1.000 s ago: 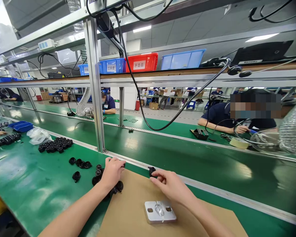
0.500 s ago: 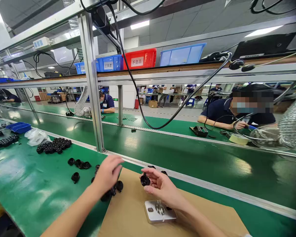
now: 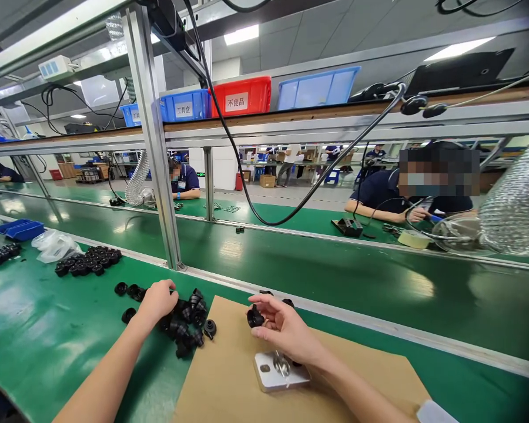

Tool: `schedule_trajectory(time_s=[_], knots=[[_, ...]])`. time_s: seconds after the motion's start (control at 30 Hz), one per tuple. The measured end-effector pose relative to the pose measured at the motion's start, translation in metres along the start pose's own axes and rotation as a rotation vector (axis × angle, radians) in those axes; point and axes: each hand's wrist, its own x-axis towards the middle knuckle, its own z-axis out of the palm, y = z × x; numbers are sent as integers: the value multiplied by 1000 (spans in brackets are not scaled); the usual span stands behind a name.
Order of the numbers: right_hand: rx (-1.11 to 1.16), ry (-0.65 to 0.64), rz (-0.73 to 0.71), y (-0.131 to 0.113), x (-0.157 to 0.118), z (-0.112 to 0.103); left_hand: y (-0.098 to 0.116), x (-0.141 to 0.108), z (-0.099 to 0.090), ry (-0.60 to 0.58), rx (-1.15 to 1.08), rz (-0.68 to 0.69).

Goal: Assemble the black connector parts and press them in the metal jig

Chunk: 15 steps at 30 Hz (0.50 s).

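My right hand (image 3: 284, 326) holds a small round black part (image 3: 255, 316) between thumb and fingers, above the brown cardboard (image 3: 229, 364). Below it on the cardboard lies a white block (image 3: 268, 379) with a shiny metal-like piece on top. My left hand (image 3: 158, 302) is at the left edge of a pile of black parts (image 3: 183, 326), its fingers curled down; what its fingertips touch is hidden. One black part (image 3: 210, 329) lies at the cardboard's left edge.
More black parts (image 3: 88, 261) sit in a cluster at the left, near a clear plastic bag (image 3: 53, 245) and blue trays (image 3: 24, 230). A metal post (image 3: 152, 141) rises behind my left hand. Across the green belt (image 3: 291, 258) a person (image 3: 374, 191) works.
My left hand has moved left, from beside the cardboard to the far side of the black pile. My right hand still holds its black part. The view has shifted slightly.
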Motion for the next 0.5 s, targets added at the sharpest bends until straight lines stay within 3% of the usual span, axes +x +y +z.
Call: schedule_trajectory(time_s=[0.1,0.23,0.37,0.5], knots=[[-86,38,-15,-3,2,-1,12,-5,-11,81,-28,79],[-161,71,15,-6,6,-6,50,-37,-10,100,-122,331],[-186,79,15,-8,6,-12,97,-82,17,-52,-260,674],[-197,80,21,-12,5,-15,119,-104,40,-216,-256,738]])
